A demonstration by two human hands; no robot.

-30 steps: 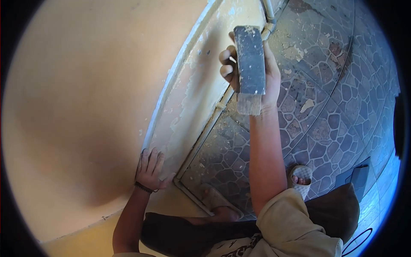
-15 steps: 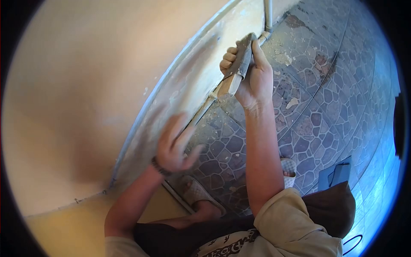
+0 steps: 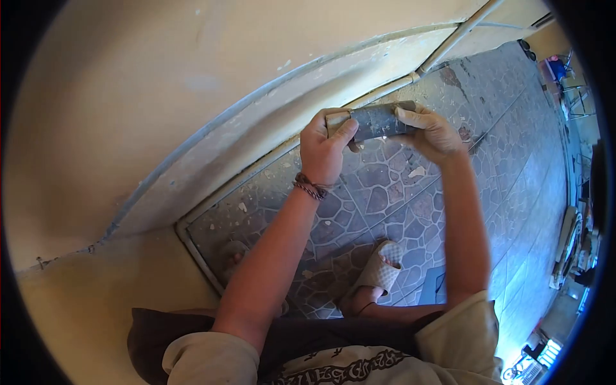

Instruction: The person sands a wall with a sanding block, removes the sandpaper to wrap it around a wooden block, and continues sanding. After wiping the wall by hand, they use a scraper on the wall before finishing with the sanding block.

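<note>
A sanding block, a wooden block (image 3: pixel 337 120) with worn dark sandpaper (image 3: pixel 380 120) wrapped round it, is held level between my two hands, above the stone-patterned floor. My left hand (image 3: pixel 323 149) is closed round its bare wooden end, thumb pressed on the edge of the paper. At the other end my right hand (image 3: pixel 439 133) grips the sandpaper with the thumb on top; its other fingers are mostly hidden behind the block. Beyond the block runs the low part of the wall (image 3: pixel 276 128), with patchy, scraped paint.
A pipe (image 3: pixel 256 168) follows the foot of the wall and meets an upright pipe (image 3: pixel 443 48). Paint flakes (image 3: pixel 417 172) litter the floor (image 3: pixel 372 192). My sandalled foot (image 3: pixel 384 269) is below, near a grey flat object (image 3: pixel 432 286). Assorted items (image 3: pixel 571 247) stand far right.
My left hand, free and blurred in motion before, now grips the wooden end of the sanding block. The block has turned from steeply slanted to nearly level, and the view has shifted.
</note>
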